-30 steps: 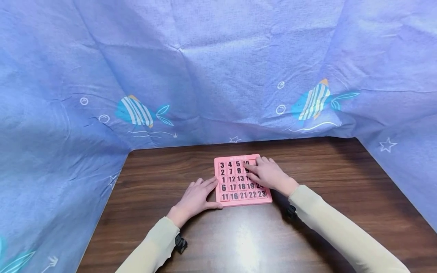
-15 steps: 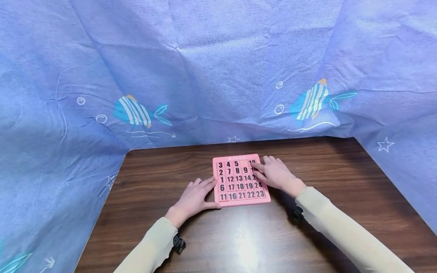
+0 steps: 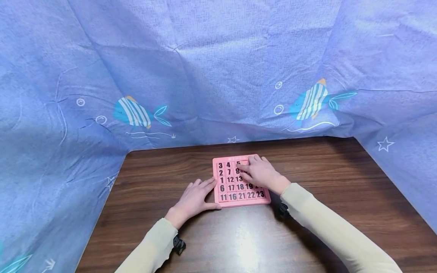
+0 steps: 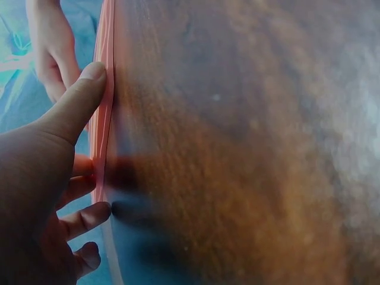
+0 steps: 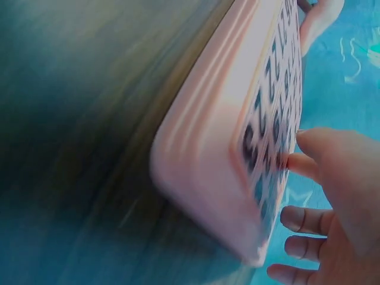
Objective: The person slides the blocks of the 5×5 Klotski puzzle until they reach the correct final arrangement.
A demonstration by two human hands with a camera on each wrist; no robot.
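Observation:
A pink number slide puzzle [image 3: 244,204] lies flat on the table, its square tiles [image 3: 240,187] printed with black numbers. My left hand [image 3: 192,197] rests against its near left corner, thumb at the front edge and fingertips at the left side. In the left wrist view, thumb and fingertips touch the puzzle's pink edge [image 4: 107,113]. Over the upper right part of the board is my right hand [image 3: 263,173]. Its extended index finger touches the 5 tile in the top row. That hand hides several tiles at the right.
The brown wood-grain table [image 3: 157,170] surrounds the puzzle. Behind and beside it hangs a blue cloth [image 3: 218,76] with fish and star prints. A black wrist device [image 3: 178,243] shows under the left sleeve.
The 10 tile slid right into the top right corner, opening a gap beside 5. Then my right hand moved left to the 5 tile, which now sits slightly farther right. My left hand stayed in place.

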